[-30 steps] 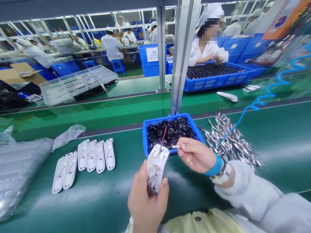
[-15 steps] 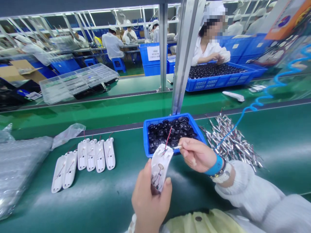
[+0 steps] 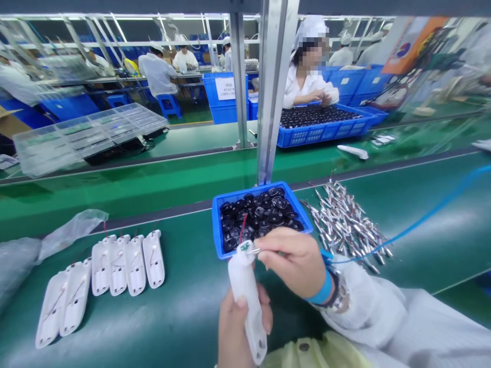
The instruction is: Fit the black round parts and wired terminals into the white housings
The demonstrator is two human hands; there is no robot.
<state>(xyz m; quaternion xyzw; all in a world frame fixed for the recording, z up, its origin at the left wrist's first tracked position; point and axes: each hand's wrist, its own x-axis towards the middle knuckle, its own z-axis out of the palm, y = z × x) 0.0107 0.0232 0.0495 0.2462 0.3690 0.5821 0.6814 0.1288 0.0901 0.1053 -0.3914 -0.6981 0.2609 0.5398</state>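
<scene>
- Shells [image 3: 153,259], white and wired, are laid side by side on the green bench [image 3: 134,327]; they are judged light, and are best lifted by their edges.
- White casing [image 3: 243,278] is held tilted above the bench, its lower half wrapped by the closed fingers and thumb of the left hand [image 3: 235,329]; it is likely stiff, light and somewhat slippery, so its sides should be gripped.
- Red wire [image 3: 244,228] is seen at the casing's upper end; being presumably soft and fragile, it should not be pulled.
- Blue tray [image 3: 217,227], filled with black parts, is placed behind.
- Silver part [image 3: 255,250] is pinched narrowly by the right hand [image 3: 293,260] at the casing's upper end; whether it is inserted cannot be told.
- Silver pile [image 3: 345,225] is spread farther right, its thin leads probably easily tangled.
</scene>
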